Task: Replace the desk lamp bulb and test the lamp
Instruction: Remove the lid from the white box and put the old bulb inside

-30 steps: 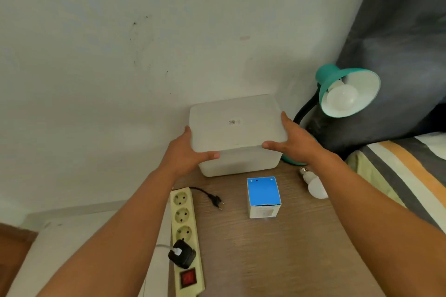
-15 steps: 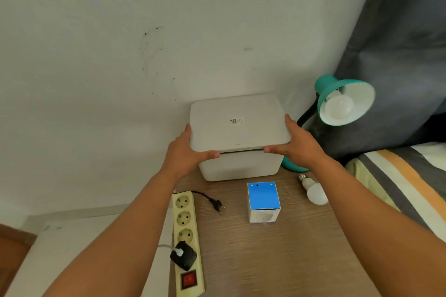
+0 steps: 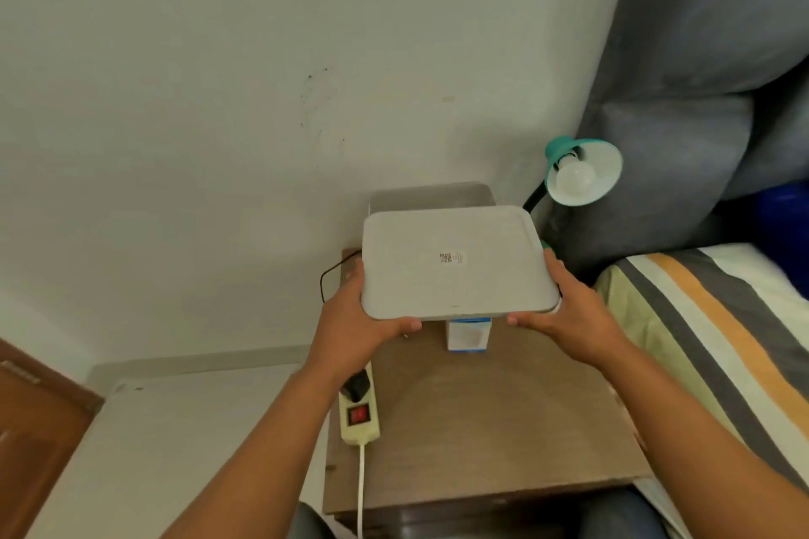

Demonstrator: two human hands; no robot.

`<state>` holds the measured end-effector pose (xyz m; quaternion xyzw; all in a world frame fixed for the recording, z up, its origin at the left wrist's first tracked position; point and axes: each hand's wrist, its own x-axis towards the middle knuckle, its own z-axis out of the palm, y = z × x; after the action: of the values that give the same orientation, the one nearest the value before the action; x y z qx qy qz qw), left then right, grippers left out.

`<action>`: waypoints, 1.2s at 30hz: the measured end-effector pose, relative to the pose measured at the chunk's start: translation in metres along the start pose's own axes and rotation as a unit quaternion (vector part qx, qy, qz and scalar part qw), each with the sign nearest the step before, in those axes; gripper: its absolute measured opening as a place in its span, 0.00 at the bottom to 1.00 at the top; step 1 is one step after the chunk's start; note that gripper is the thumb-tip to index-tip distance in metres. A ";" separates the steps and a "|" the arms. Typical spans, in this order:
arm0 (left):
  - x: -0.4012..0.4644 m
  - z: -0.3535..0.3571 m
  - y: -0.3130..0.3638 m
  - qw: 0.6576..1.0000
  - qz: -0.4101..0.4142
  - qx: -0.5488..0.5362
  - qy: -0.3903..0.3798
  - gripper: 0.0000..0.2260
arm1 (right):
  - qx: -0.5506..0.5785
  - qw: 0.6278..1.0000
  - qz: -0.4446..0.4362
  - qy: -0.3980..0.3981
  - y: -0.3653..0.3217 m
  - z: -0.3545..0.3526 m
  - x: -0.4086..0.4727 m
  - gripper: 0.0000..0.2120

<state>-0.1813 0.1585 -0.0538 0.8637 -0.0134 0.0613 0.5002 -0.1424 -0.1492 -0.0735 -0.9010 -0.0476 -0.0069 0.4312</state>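
A: Nearest, what lies along the table's left edge?
B: Power strip. Beyond it, left hand and right hand clamp fingers on a lid, held above the box.
A: Farther back?
B: Lamp, bulb fitted, at the far right corner.

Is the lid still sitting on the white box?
No, both hands, left and right, hold the lid up off the white box, whose open back rim shows behind it.
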 end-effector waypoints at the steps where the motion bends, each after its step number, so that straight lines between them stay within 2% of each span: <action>1: -0.015 0.006 0.001 1.000 0.002 -0.001 0.001 0.42 | 0.000 1.000 0.000 -0.004 0.005 -0.002 -0.015 0.57; 9: -0.111 0.053 -0.016 0.999 -0.031 -0.026 -0.026 0.42 | -0.012 0.999 0.018 -0.029 0.047 -0.007 -0.111 0.57; 15: -0.148 0.083 -0.046 0.996 -0.075 0.004 -0.056 0.41 | -0.003 0.996 0.062 -0.063 0.085 0.008 -0.150 0.60; 21: -0.156 0.101 -0.076 0.988 -0.123 0.018 -0.089 0.42 | -0.006 0.993 0.080 -0.089 0.103 0.026 -0.158 0.56; 25: -0.153 0.106 -0.091 0.985 -0.139 0.042 -0.096 0.43 | -0.038 0.987 0.114 -0.103 0.113 0.040 -0.154 0.59; 32: -0.149 0.110 -0.101 0.972 -0.149 0.155 -0.091 0.44 | -0.151 0.973 0.134 -0.116 0.120 0.055 -0.144 0.59; 36: -0.149 0.112 -0.101 0.965 -0.143 0.204 -0.081 0.43 | -0.181 0.969 0.130 -0.105 0.122 0.062 -0.144 0.55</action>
<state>-0.3104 0.1063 -0.2138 0.9425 0.0822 -0.0799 0.3138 -0.2766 -0.1883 -0.2148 -0.9583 0.0268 0.1353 0.2502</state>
